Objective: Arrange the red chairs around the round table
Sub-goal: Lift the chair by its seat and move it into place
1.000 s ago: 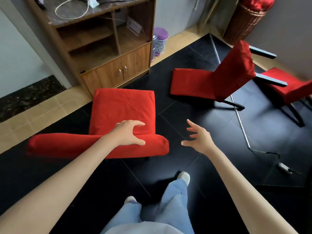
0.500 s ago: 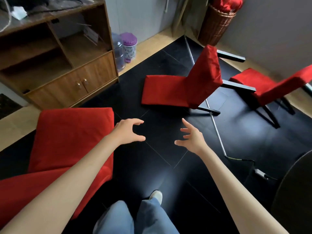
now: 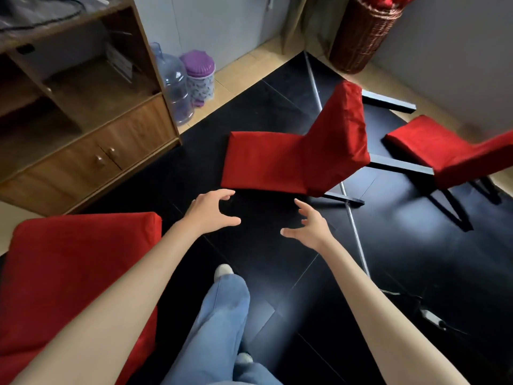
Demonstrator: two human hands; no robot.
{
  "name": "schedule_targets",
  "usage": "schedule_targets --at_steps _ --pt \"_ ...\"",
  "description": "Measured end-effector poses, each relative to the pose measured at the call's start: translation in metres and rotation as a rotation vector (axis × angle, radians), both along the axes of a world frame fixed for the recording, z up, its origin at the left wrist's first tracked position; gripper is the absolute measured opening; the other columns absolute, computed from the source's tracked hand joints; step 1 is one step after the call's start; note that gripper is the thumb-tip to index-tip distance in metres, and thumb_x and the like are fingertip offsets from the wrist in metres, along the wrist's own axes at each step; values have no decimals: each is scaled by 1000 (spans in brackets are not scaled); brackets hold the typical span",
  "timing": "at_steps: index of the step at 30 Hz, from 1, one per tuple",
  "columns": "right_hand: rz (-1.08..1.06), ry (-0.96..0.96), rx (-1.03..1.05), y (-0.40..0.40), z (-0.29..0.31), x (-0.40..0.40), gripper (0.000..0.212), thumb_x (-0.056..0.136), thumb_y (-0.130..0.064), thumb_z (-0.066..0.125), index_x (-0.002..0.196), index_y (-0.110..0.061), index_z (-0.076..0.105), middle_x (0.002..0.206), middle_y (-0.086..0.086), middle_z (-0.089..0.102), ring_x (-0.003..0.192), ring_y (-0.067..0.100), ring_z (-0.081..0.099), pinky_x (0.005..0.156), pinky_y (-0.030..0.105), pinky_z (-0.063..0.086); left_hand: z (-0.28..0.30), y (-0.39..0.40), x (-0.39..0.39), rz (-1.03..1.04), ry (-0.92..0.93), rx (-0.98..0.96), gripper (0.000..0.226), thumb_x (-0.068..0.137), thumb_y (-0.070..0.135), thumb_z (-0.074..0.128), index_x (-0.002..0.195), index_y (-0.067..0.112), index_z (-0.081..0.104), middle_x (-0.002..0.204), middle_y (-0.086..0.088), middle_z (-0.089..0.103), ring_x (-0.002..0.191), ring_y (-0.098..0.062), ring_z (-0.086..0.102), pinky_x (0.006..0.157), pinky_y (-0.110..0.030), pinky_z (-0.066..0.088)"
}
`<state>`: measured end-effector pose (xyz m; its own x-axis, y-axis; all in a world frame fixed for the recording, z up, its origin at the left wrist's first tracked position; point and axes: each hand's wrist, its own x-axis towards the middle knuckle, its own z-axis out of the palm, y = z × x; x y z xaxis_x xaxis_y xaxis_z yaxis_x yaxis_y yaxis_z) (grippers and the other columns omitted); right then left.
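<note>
Black glossy floor tiles (image 3: pixel 402 259) are filling the middle of the head view, with a wooden cabinet (image 3: pixel 83 129) standing at the upper left and a wicker basket (image 3: pixel 361 34) sitting in the far corner. Both hands are reaching forward, gripping nothing: the left hand (image 3: pixel 206 212) and the right hand (image 3: pixel 311 227) are hovering with fingers spread and loosely curved. Straight ahead of them, a tipped red chair (image 3: pixel 291 157) is lying on its side, its long axis running left to right across the reach, its dark legs pointing right. The left hand is looking nearer, its fingertips just short of the chair's lower edge. Another red chair (image 3: pixel 77 273) is sitting beside the left forearm, and a third (image 3: pixel 449 151) is standing upright at the right. No round table is showing
</note>
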<state>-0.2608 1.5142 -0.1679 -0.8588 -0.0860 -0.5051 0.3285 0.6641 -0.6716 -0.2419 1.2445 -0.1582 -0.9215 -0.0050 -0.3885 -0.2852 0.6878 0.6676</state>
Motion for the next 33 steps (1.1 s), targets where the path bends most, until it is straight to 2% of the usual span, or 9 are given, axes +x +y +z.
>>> schedule_targets --at_steps 4,6,11,18,22,26,33 --pt "-81 -57 -16 -6 -13 -67 97 69 -28 86 150 -29 32 151 0 39 138 23 38 108 39 40 -13 -1 -81 13 -44 42 86 66 42 83 142 33 43 137 7 54 128 -23 48 108 -46 39" --pt "-129 -63 -18 -7 -22 -100 97 69 -30 86 149 -27 32 152 0 37 138 23 37 109 37 38 -20 -1 -119 15 -68 57 90 67 41 84 144 34 39 140 6 51 128 -22 47 106 -43 41" --pt "-162 -97 -24 -5 -51 -171 100 70 -30 86 151 -19 29 153 3 35 141 21 32 103 24 29 -47 11 -194 14 -144 66 99 66 38 84 148 31 30 143 0 47 130 -24 45 104 -41 43" --pt "-194 -228 -22 8 -119 -261 100 71 -30 85 152 -17 27 153 8 34 141 22 32 110 32 32 -108 35 -279 83 -262 62 102 66 36 84 150 29 27 144 -5 45 128 -24 47 103 -39 43" --pt "-125 -325 28 14 -175 -313 98 71 -32 85 150 -17 30 151 8 37 139 22 35 106 30 33 -161 41 -324 192 -334 72 104 65 36 85 150 31 26 145 -4 44 129 -24 46 105 -41 41" --pt "-128 -372 48 15 -232 -350 99 69 -32 85 150 -18 30 151 8 37 139 22 36 107 32 35 -221 41 -354 258 -397 87 104 65 35 86 150 33 26 145 -3 44 131 -22 43 105 -37 40" --pt "-217 -427 52 0 -371 -390 93 71 -34 84 148 -19 34 148 6 41 137 20 39 108 33 37 -371 45 -385 318 -497 129 106 64 35 87 150 34 24 147 -3 42 132 -22 42 100 -33 38"
